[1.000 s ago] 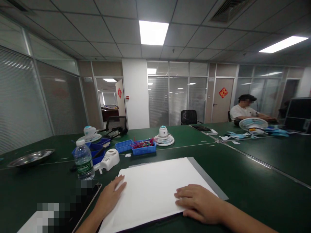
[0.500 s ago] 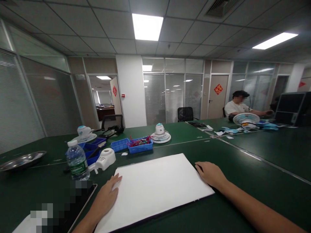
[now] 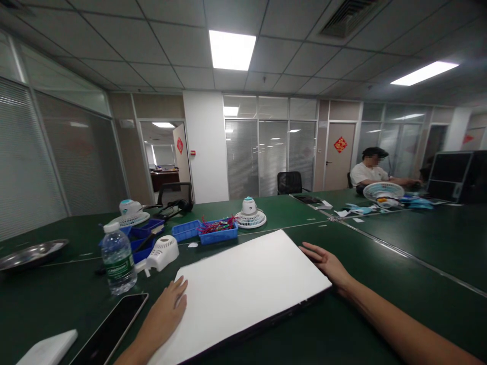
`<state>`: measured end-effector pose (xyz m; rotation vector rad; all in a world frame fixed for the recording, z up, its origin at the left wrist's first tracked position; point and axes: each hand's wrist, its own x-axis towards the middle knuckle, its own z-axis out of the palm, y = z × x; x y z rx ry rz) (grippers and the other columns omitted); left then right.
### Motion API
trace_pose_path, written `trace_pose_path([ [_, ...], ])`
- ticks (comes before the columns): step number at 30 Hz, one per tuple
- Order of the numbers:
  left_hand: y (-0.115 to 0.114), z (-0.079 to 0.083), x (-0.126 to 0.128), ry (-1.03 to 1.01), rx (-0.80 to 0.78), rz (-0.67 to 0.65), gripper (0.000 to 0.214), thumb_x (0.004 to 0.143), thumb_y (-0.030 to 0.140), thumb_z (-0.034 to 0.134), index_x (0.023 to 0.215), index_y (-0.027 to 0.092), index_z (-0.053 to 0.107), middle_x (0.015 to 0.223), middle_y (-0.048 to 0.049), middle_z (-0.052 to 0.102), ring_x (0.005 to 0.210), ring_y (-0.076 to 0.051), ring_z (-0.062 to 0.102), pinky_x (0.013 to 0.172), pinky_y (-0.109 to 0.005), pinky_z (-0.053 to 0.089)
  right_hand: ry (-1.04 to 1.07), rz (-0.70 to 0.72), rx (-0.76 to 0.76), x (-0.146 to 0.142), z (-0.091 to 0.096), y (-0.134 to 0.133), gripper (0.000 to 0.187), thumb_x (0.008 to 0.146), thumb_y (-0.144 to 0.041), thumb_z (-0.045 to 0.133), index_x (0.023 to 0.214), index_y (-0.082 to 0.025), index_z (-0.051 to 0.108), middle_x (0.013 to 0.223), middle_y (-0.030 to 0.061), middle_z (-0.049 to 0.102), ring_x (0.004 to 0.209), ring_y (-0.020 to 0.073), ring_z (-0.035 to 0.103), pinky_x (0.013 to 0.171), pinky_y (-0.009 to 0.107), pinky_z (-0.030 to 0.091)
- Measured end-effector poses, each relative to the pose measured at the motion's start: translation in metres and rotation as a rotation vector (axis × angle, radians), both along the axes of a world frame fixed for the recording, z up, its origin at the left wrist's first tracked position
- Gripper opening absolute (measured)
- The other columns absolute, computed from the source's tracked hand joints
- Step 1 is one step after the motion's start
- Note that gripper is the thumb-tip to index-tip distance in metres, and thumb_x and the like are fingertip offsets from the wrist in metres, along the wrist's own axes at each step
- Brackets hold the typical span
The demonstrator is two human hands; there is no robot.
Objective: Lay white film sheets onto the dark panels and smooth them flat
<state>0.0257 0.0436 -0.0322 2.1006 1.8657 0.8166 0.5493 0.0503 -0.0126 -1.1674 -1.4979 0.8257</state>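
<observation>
A large white rectangular panel [image 3: 243, 289] with a dark underside lies in front of me on the green table. Its right side is tilted up a little off the tabletop. My left hand [image 3: 167, 309] rests on the panel's left edge, with its fingers laid over the white top. At the right edge, my right hand [image 3: 329, 266] holds the panel from the side; part of its grip is hidden by the panel, while some fingers show beyond the edge.
Left of the panel are a phone [image 3: 110, 329], a white flat box [image 3: 51, 347], a water bottle [image 3: 118, 261] and a white plastic housing [image 3: 163, 252]. Behind are blue trays [image 3: 218, 235] with wires, and a fan part [image 3: 250, 215]. A person [image 3: 371, 170] sits at the far right.
The panel's right side has risen and more of its dark underside shows. My right hand has shifted slightly and its fingers have stretched out; my left hand stays on the left edge.
</observation>
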Motion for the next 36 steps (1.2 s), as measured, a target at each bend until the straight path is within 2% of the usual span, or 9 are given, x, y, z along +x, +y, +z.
trace_pose_path([
  [2,-0.001,0.001,0.0,-0.027,-0.007,0.009,0.064,0.081,0.045,0.049,0.135,0.014,0.062,0.154,-0.0091,0.048,0.147,-0.031,0.036,0.123,-0.049,0.023,0.055,0.03,0.056,-0.003,0.005,-0.004,0.065,0.073,-0.023,0.071,0.137,-0.028,0.058,0.141,0.0105,0.06,0.122,0.0315,0.063,0.09,0.048,0.057],
  [5,-0.002,0.005,0.0,-0.075,-0.024,0.02,0.064,0.08,0.045,0.049,0.135,0.015,0.063,0.153,-0.0071,0.048,0.146,-0.03,0.037,0.123,-0.048,0.024,0.022,0.042,0.171,-0.011,0.007,-0.013,0.036,0.071,-0.03,0.079,0.107,-0.025,0.076,0.149,0.0115,0.052,0.127,0.0358,0.057,0.097,0.049,0.052],
  [8,-0.001,0.013,-0.001,-0.135,-0.045,0.037,0.063,0.078,0.045,0.052,0.13,0.013,0.067,0.15,-0.0072,0.051,0.144,-0.031,0.041,0.122,-0.048,0.027,-0.077,-0.006,0.24,-0.014,0.006,-0.016,0.017,0.075,-0.037,0.076,0.085,-0.023,0.079,0.155,0.01,0.045,0.132,0.037,0.052,0.099,0.05,0.049],
  [15,-0.003,0.04,-0.016,-0.297,-0.094,0.015,0.054,0.089,0.046,0.035,0.114,0.025,0.077,0.131,0.0019,0.069,0.132,-0.03,0.057,0.115,-0.049,0.039,0.029,-0.17,0.223,0.003,-0.002,-0.002,0.022,0.081,-0.044,0.067,0.076,-0.023,0.075,0.145,0.0086,0.056,0.129,0.0347,0.055,0.105,0.052,0.044],
  [21,-0.017,0.037,-0.014,-0.269,-0.034,-0.202,0.058,0.073,0.039,0.068,0.129,0.025,0.069,0.143,-0.0019,0.06,0.135,-0.032,0.053,0.118,-0.047,0.036,0.026,-0.25,0.21,0.012,-0.007,0.002,0.025,0.084,-0.042,0.061,0.079,-0.022,0.073,0.142,0.0104,0.058,0.121,0.0347,0.061,0.098,0.052,0.049],
  [26,-0.023,0.034,-0.015,-0.082,0.109,-0.272,0.061,0.075,0.041,0.073,0.135,0.034,0.062,0.146,0.0004,0.058,0.137,-0.032,0.051,0.119,-0.049,0.034,-0.022,-0.277,0.283,0.009,-0.002,-0.005,0.024,0.082,-0.044,0.065,0.087,-0.022,0.073,0.142,0.0121,0.057,0.123,0.0355,0.059,0.103,0.055,0.045],
  [32,-0.022,0.037,-0.018,0.071,0.238,-0.284,0.052,0.084,0.035,0.061,0.135,0.028,0.063,0.141,-0.0019,0.062,0.131,-0.028,0.058,0.112,-0.042,0.044,-0.383,-0.61,0.885,-0.01,0.025,-0.031,0.063,0.077,-0.032,0.075,0.135,-0.023,0.053,0.147,0.0146,0.05,0.139,0.0361,0.043,0.116,0.065,0.025],
  [34,-0.023,0.039,-0.014,0.095,0.203,-0.252,0.051,0.084,0.033,0.06,0.134,0.027,0.065,0.14,-0.002,0.062,0.13,-0.028,0.058,0.112,-0.042,0.044,-0.647,-0.523,1.047,-0.02,0.032,-0.04,0.062,0.076,-0.027,0.078,0.134,-0.024,0.055,0.145,0.0134,0.053,0.136,0.0351,0.047,0.116,0.064,0.027],
  [36,-0.024,0.04,-0.009,0.101,0.149,-0.243,0.051,0.084,0.032,0.058,0.134,0.027,0.064,0.141,-0.0015,0.061,0.132,-0.028,0.056,0.114,-0.043,0.042,-0.869,-0.288,1.14,-0.03,0.033,-0.047,0.055,0.081,-0.021,0.074,0.133,-0.024,0.058,0.138,0.0123,0.06,0.129,0.0303,0.055,0.111,0.055,0.04],
])
